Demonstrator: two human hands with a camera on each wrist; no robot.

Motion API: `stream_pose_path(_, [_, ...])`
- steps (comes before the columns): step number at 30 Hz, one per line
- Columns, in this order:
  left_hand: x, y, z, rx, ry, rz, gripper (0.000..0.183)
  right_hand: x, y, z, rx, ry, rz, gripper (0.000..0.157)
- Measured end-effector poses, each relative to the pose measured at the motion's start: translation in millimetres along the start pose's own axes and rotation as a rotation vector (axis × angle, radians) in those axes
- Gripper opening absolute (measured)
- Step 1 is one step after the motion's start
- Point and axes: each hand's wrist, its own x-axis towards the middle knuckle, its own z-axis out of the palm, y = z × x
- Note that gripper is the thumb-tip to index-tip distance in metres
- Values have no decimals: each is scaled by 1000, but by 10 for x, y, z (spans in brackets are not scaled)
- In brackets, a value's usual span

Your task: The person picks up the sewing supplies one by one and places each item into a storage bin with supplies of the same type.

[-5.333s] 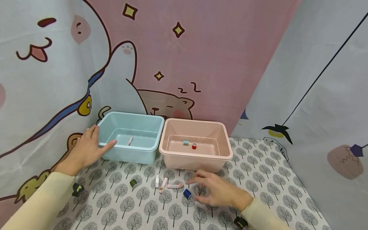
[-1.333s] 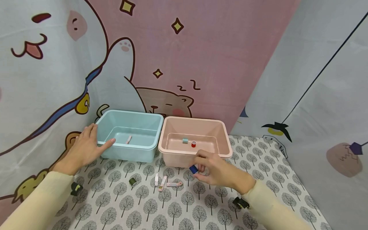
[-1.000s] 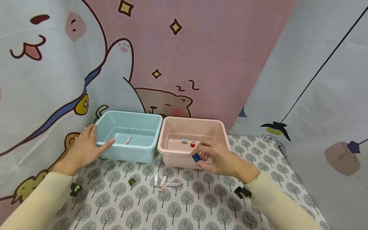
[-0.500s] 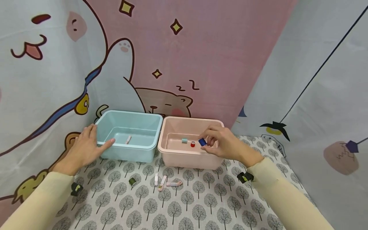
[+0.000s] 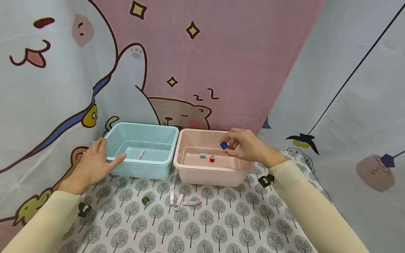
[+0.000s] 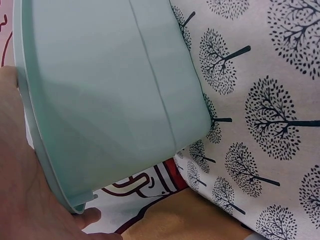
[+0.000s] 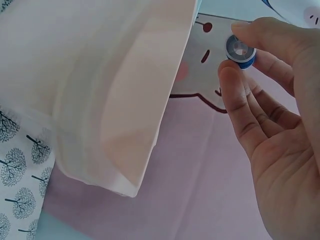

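Note:
My right hand (image 5: 248, 147) pinches a blue thread spool (image 5: 224, 145) between thumb and fingertips, above the pink bin (image 5: 215, 172). In the right wrist view the pale end of the spool (image 7: 240, 50) with its centre hole faces the camera. Inside the pink bin lie a light teal spool (image 5: 203, 155) and a red spool (image 5: 212, 159). My left hand (image 5: 90, 165) rests at the near left corner of the light blue bin (image 5: 139, 170), thumb along its rim and fingers extended. One slim pinkish piece (image 5: 141, 154), like a nail clipper, lies in that bin.
On the tree-print cloth (image 5: 158, 225), in front of the bins, lie a dark green spool (image 5: 146, 200) and slim clipper-like pieces: a white one (image 5: 172, 198), a pink one (image 5: 178, 202) and another pink one (image 5: 192, 202). A printed curtain (image 5: 240, 63) hangs close behind the bins.
My right hand took hold of the blue spool on the cloth, lifted it, and carried it up and away over the pink bin. My left hand stays at the light blue bin.

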Motion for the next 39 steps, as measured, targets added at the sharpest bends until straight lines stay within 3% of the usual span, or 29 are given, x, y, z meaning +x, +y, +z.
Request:
stream_pose_path(24, [5, -21, 19, 13, 15, 5, 124, 492, 324, -11, -47, -90, 187, 28])
stream_pose_path(35, [7, 3, 20, 6, 1, -14, 127, 535, 426, 8, -92, -86, 245, 30])
stream_pose_path(39, [5, 2, 28, 7, 7, -12, 126, 497, 444, 4, -97, -95, 289, 38])
